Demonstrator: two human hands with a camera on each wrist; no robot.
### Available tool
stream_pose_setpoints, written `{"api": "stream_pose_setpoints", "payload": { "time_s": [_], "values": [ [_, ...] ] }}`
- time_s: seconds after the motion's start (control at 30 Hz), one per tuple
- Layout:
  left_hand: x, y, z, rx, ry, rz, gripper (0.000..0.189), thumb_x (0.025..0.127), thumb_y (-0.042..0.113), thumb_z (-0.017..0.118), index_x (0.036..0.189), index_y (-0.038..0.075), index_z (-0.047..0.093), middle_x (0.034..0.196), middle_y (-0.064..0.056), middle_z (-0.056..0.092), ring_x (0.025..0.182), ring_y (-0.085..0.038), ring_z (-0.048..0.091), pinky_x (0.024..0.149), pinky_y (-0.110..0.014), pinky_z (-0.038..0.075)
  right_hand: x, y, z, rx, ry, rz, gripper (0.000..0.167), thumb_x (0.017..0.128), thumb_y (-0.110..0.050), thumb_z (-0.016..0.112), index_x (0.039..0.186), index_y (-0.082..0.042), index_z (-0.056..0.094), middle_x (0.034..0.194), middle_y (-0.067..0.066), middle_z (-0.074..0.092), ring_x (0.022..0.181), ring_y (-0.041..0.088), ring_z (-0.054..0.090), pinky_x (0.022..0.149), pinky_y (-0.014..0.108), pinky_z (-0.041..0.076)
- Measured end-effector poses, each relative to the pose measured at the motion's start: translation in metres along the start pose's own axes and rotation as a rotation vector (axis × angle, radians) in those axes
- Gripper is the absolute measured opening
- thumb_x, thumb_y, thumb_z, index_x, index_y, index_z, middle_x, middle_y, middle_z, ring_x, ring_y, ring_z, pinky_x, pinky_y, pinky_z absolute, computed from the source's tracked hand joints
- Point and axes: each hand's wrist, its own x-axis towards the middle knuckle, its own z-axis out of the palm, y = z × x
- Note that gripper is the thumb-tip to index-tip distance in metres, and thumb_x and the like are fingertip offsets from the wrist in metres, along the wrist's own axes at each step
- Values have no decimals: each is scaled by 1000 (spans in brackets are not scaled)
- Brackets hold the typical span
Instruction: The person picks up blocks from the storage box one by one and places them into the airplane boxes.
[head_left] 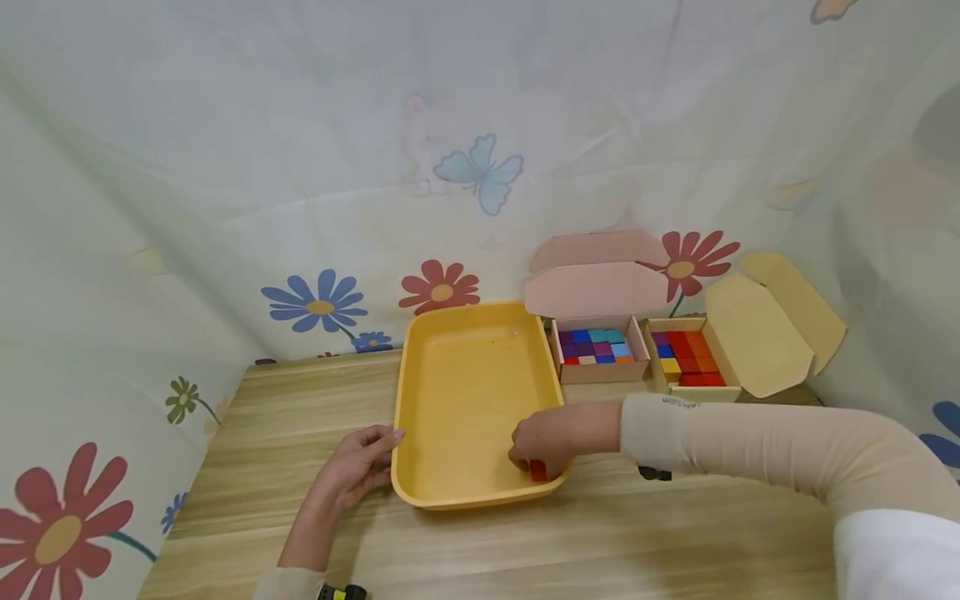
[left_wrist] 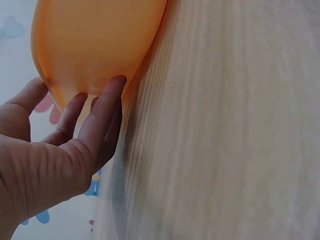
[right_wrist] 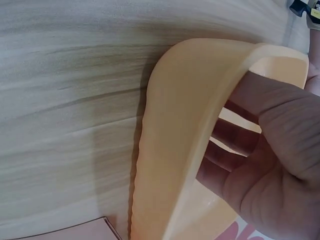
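A yellow tray [head_left: 472, 392] lies on the table. At its left side my left hand [head_left: 358, 467] rests against it, thumb at the rim and loosely bent fingers [left_wrist: 102, 112] along the outer wall. My right hand [head_left: 546, 437] reaches over the right rim into the tray's near right corner. Beneath that hand a red block [head_left: 537, 471] shows between thumb and fingers, partly covered. In the right wrist view the tray's wall [right_wrist: 175, 135] hides the fingertips and the block.
Behind the right arm stand a pink open box [head_left: 604, 372] and a cream open box [head_left: 701, 392], both holding several coloured blocks. Their lids lean back. A printed cloth [head_left: 337, 208] hangs close behind the tray. A small black object [head_left: 655, 473] shows under the right sleeve.
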Motion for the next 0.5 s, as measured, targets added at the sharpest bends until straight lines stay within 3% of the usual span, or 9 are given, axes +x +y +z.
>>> {"api": "stream_pose_setpoints", "payload": {
  "time_s": [0.2,0.33,0.5],
  "values": [
    [-1,0,1,-8,-18,1,36,100,27,68,117,-3,57,102,-10,67,91,-21,69,77,-39,61,0,-5,4,24,14,44,16,88,-13,79,90,-17,63,78,-6,49,71,11,48,63,20,40],
    [-2,1,1,-14,-19,5,38,100,28,68,120,-3,57,103,-10,68,92,-21,69,77,-39,61,0,-6,5,3,45,29,15,89,-11,77,89,-17,64,79,-5,50,71,11,48,63,20,41],
    [-2,1,0,-19,-9,7,38,100,28,68,120,-3,58,103,-10,68,92,-21,69,77,-39,61,-5,2,0,24,152,-4,17,86,-6,78,86,-15,64,79,-5,51,70,10,47,63,18,41]
  ]
}}
